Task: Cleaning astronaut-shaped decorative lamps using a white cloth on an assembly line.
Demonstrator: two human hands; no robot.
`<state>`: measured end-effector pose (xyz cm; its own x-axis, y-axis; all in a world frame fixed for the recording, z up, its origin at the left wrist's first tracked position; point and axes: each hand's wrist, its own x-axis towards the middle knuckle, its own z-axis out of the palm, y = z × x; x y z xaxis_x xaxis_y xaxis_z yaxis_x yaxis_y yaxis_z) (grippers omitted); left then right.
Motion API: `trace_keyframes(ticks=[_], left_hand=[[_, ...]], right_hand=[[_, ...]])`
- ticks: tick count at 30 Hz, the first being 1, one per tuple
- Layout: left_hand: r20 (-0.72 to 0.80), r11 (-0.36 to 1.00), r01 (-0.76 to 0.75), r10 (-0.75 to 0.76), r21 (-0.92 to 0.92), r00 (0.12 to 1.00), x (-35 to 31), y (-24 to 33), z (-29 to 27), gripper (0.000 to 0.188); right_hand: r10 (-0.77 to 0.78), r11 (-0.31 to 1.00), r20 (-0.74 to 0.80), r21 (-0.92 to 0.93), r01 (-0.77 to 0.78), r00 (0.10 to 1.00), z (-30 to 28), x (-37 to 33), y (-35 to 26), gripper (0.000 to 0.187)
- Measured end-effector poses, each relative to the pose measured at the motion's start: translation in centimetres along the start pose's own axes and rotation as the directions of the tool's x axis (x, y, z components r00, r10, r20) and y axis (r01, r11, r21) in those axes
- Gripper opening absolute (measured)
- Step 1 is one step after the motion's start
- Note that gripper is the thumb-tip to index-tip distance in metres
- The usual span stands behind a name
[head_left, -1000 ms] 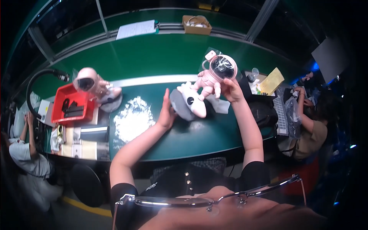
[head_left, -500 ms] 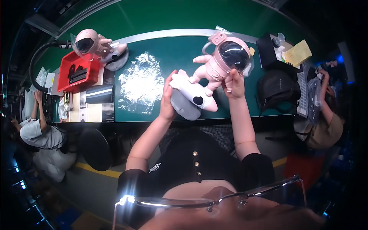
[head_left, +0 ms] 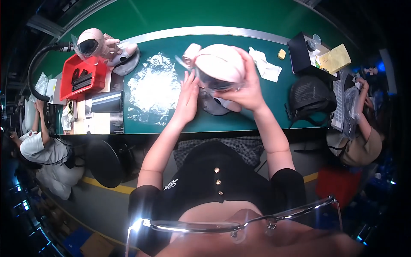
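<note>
A pink astronaut figurine stands in front of me, its rounded helmet top toward me and its dark visor facing my side. My right hand is wrapped around the right side of the helmet. Against the figurine's left side, my left hand has its fingers stretched out, lying along it below the pink backpack. Beneath the helmet, parts of the white rocket and grey base show on the table; the figurine's body is mostly hidden. A second astronaut figurine sits on its rocket at the far left.
Crumpled clear plastic wrap lies left of my hands. Further left is a red bin with dark parts. A white cloth, yellow sponge, black box and black bag are on the right. People work at both sides.
The figurine has turned upright and moved left, its visor now tipped toward me. My right hand went from its arm to the helmet; my left hand left the rocket base and straightened.
</note>
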<state>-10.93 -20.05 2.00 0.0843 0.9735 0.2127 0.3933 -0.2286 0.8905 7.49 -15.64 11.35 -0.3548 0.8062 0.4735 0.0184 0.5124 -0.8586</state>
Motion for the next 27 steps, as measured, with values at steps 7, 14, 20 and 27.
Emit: trace_keyframes(ticks=[7,14,20,27], left_hand=[[-0.165,0.92,-0.082,0.02,-0.383,0.986,-0.5,2.8,0.2,0.048],[-0.158,0.951,-0.07,0.023,-0.302,0.987,-0.8,1.9,2.3,0.04],[-0.162,0.96,-0.108,0.068,-0.258,0.985,-0.8,2.9,3.2,0.052],[-0.047,0.984,-0.171,0.168,-0.058,0.985,-0.9,3.6,3.2,0.069]], right_hand=[[0.166,0.974,0.199,0.119,-0.192,0.966,-2.9,0.2,-0.2,0.119],[0.093,0.498,-0.139,-0.851,-0.167,0.986,-9.8,-4.9,7.9,0.024],[0.446,0.882,-0.225,-0.056,-0.469,0.866,-9.7,-5.5,4.9,0.014],[0.263,0.958,0.131,-0.15,-0.243,0.956,-3.5,-6.8,1.5,0.017]])
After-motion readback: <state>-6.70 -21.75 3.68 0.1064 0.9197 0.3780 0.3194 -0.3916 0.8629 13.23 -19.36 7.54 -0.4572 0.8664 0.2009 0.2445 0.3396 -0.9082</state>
